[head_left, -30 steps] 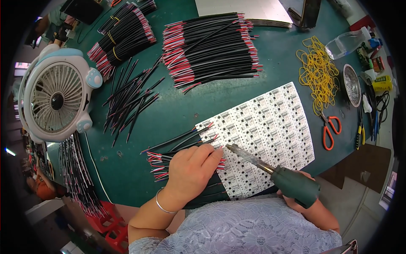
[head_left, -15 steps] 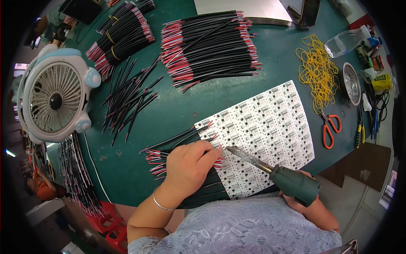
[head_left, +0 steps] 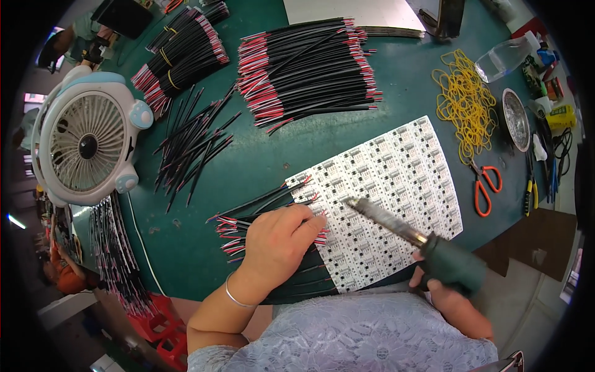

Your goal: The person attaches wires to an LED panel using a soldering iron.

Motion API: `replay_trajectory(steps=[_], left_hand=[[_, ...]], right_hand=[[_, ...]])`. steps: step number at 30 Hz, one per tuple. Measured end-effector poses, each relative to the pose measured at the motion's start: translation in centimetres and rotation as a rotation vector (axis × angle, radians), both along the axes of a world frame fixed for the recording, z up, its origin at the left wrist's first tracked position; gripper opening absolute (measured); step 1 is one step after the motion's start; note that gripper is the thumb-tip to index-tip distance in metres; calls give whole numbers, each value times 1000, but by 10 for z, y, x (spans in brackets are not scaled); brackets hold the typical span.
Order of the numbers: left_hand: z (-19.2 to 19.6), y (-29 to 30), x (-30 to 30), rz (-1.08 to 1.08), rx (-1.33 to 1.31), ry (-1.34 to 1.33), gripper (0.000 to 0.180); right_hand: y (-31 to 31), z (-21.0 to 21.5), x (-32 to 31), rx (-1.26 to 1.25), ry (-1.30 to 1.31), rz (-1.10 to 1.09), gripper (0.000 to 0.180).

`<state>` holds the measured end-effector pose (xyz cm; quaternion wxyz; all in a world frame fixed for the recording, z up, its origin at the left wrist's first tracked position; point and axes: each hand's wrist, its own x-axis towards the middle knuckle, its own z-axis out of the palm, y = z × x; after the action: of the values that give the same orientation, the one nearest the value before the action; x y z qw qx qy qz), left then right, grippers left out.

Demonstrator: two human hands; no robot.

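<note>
A white sheet of small circuit boards (head_left: pixel 387 192) lies slanted on the table in front of me. At its left edge my left hand (head_left: pixel 279 239) is closed, thumb and forefinger pinching a black cable whose grip point is mostly hidden. Red and white stripped ends show around the fingertips. Several black cables (head_left: pixel 263 197) run onto that edge of the sheet, some above and some below the hand. My right hand (head_left: pixel 443 291) is wrapped round the green handle of a soldering iron (head_left: pixel 396 226). The iron's tip is over the sheet, right of my left fingertips.
Bundled black cables (head_left: pixel 310 74) lie at the back, loose ones (head_left: pixel 195 152) left of them. A white fan (head_left: pixel 87 146) stands at the left. Rubber bands (head_left: pixel 465 105), orange-handled scissors (head_left: pixel 483 189), a metal bowl (head_left: pixel 515 121) and a clear bottle (head_left: pixel 505 59) are at the right.
The soldering iron has moved right, its tip drawing away from my left fingertips. My right hand moved with it. My left hand stays almost in place.
</note>
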<state>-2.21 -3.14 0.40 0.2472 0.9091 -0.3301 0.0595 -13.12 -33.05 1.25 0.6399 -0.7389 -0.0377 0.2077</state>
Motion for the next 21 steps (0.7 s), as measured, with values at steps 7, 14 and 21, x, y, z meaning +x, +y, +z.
replay_trajectory(steps=[7,14,21], left_hand=[[43,7,-18,102,-28,-64,21],[23,-13,-30,95,77,99,31],[8,-13,-34,103,94,-5,29]], right_hand=[[17,-18,-12,387,65,-617,63],[12,-16,-11,397,39,-440,58],[2,-8,-19,-79,-174,-43,33]])
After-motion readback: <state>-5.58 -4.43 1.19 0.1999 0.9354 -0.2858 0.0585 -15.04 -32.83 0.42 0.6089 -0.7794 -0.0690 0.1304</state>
